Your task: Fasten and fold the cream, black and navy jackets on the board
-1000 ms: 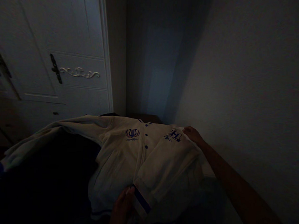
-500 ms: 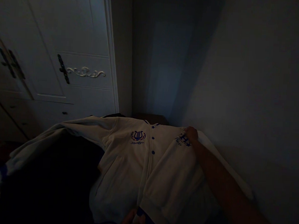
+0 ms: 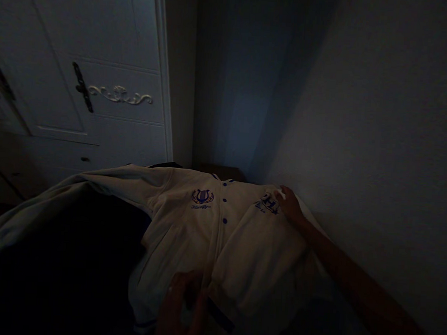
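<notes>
The jacket (image 3: pixel 182 238) is spread beside the wall (image 3: pixel 382 136), one sleeve (image 3: pixel 250 269) folded across its front. The left hand (image 3: pixel 171 312) has its fingers parted near the cuff (image 3: pixel 221 315); whether cloth is pinched by the right hand (image 3: pixel 292 207) cannot be told. The sleeve could be skewed by uneven tugging.

The cream cloth jacket with blue trim (image 3: pixel 183 225) is cut off by the left edge at one cuff, and its hem fades into shadow. The left hand (image 3: pixel 182 305), dim and blurred, hides part of the jacket front; its grip cannot be told. The curly blue stitched script (image 3: pixel 201 207) is too small to read surely. The white panelled wardrobe (image 3: pixel 114 37) runs past the top and left edges.
</notes>
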The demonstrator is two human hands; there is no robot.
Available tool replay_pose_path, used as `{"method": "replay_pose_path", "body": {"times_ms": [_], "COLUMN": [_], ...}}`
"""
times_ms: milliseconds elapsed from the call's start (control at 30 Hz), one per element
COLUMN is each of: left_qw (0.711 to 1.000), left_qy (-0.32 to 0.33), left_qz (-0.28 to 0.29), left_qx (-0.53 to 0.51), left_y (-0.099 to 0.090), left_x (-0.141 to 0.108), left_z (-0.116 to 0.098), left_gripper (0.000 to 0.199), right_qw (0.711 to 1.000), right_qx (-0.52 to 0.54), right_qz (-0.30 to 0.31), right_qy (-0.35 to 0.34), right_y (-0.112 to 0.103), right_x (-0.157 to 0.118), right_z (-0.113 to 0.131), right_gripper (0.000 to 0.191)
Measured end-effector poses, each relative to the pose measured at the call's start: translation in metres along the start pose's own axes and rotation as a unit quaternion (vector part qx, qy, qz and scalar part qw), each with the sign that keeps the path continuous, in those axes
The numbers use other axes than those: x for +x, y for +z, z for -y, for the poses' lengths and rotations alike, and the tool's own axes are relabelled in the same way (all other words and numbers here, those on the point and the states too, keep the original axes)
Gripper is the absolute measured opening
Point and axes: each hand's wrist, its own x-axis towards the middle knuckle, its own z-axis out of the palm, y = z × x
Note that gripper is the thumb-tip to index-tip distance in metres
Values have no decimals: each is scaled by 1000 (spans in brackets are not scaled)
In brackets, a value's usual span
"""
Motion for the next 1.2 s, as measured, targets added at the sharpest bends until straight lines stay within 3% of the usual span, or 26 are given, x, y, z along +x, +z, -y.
{"method": "replay_pose_path", "body": {"times_ms": [67, 167, 233, 300, 367, 533, 633, 733, 900, 1067, 1200], "left_qw": [978, 897, 844, 810, 800, 824, 822, 806, 798, 797, 795], "left_qy": [139, 302, 328, 315, 302, 296, 290, 297, 306, 302, 308], "left_qz": [145, 268, 340, 383, 390, 348, 347, 351, 342, 353, 382], "left_qx": [64, 180, 254, 313, 341, 334, 346, 372, 391, 386, 358], "left_y": [9, 40, 62, 77, 83, 78, 76, 76, 74, 64, 42], "left_x": [26, 68, 88, 98, 99, 88, 84, 83, 81, 72, 67], "left_z": [-17, -29, -29, -25, -20, -11, -11, -12, -10, -11, -16], "left_gripper": [30, 46, 54, 59, 62, 66, 68, 70, 73, 77, 73], "right_qw": [1000, 996, 995, 995, 992, 978, 976, 967, 950, 939, 929], "right_qx": [25, 38, 23, 7, -29, -126, -145, -164, -216, -257, -273], "right_qz": [14, 55, 77, 91, 120, 166, 163, 179, 216, 226, 245], "right_qy": [10, 51, 56, 41, 30, 24, -25, -79, -64, -41, -45], "right_y": [-14, -28, -33, -38, -44, -50, -35, -6, 38, 46, 44], "right_x": [-22, -59, -80, -92, -94, -62, -37, -20, -10, -9, -7], "right_z": [-6, -15, -20, -23, -24, -11, 9, 28, 37, 36, 42], "right_gripper": [70, 75, 73, 69, 67, 68, 68, 66, 63, 68, 61]}}
